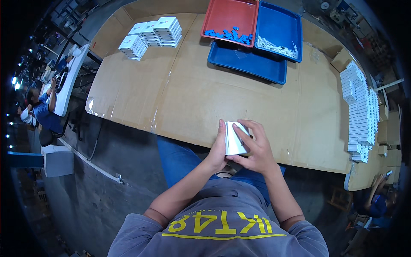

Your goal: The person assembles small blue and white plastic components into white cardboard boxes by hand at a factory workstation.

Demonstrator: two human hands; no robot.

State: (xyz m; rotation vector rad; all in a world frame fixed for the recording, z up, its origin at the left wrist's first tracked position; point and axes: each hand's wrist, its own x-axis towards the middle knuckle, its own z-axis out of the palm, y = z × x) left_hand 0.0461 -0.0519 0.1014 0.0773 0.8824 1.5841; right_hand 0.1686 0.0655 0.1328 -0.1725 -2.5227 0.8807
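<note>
A small white box (235, 144) is held between my two hands just over the near edge of the cardboard-covered table. My left hand (218, 147) grips its left side, with the thumb along the edge. From the right, my right hand (259, 150) wraps round it, fingers across the top face and thumb at the near end. Both hands are closed on the box. Its underside and part of its right side are hidden by my fingers.
Stacks of white boxes (149, 34) stand at the far left. A red tray (229, 19) holds small blue parts, a blue tray (278, 25) holds white sticks, and another blue tray (248, 63) lies in front. Many white boxes (361, 115) are piled along the right. People sit at both sides.
</note>
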